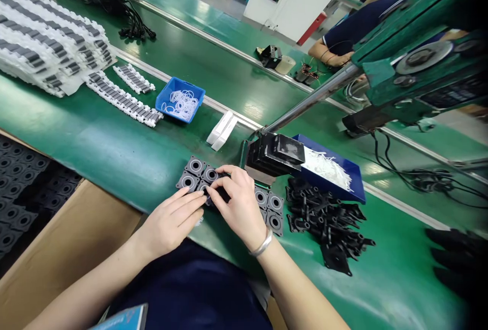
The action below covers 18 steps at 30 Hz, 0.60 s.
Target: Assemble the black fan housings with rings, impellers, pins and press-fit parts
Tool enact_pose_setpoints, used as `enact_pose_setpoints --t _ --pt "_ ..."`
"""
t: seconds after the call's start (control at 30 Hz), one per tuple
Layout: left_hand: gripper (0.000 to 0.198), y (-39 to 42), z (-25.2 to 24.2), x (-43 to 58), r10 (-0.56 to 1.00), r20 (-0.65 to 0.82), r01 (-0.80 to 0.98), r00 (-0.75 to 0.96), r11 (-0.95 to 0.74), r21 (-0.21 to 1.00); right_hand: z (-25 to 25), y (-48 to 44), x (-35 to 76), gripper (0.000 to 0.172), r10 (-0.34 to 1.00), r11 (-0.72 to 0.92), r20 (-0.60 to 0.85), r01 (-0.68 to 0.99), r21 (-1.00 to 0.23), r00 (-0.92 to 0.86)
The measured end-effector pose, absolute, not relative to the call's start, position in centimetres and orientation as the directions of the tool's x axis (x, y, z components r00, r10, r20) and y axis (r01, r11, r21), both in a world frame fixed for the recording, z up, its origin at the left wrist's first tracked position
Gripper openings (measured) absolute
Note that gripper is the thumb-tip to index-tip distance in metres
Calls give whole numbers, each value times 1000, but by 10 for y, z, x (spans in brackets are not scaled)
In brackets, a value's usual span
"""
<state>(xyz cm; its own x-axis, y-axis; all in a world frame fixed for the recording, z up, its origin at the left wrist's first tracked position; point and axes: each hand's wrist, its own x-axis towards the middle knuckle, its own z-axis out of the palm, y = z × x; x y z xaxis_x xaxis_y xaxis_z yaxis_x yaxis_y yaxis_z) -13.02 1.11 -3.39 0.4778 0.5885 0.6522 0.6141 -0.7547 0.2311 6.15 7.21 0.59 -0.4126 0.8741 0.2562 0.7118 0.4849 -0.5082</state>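
Several square black plastic parts with round holes (195, 173) lie in rows on the green belt at its near edge. My left hand (171, 220) rests beside them, fingertips pressed together at one part. My right hand (236, 200), a silver bangle at the wrist, curls over the middle of the row and pinches a black part with the left fingers; the part itself is mostly hidden. More of the same squares (271, 209) lie to the right of that hand.
A heap of black brackets (328, 223) lies right of the hands. Behind stand a press with black head (275, 156), a dark blue tray of white pieces (331, 170) and a blue bin of white rings (180, 100). White-grey strips (46, 40) fill the far left. A person sits opposite.
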Motion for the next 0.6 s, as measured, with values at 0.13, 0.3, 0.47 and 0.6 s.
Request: enact_pose_setpoints --t 0.13,0.3,0.47,0.6 --pt "20 14 -32 -130 575 634 621 517 -762 185 7 69 65 22 827 562 293 707 -431 -479" --pt "21 15 -29 -131 579 603 626 549 -763 162 7 58 75 34 786 615 319 717 -327 -529" --pt "19 14 -29 -130 589 593 632 549 -757 167 9 45 82 29 770 634 351 704 -322 -533" --pt "22 10 -24 -126 654 604 653 456 -707 272 21 45 89 31 790 610 393 668 -426 -471"
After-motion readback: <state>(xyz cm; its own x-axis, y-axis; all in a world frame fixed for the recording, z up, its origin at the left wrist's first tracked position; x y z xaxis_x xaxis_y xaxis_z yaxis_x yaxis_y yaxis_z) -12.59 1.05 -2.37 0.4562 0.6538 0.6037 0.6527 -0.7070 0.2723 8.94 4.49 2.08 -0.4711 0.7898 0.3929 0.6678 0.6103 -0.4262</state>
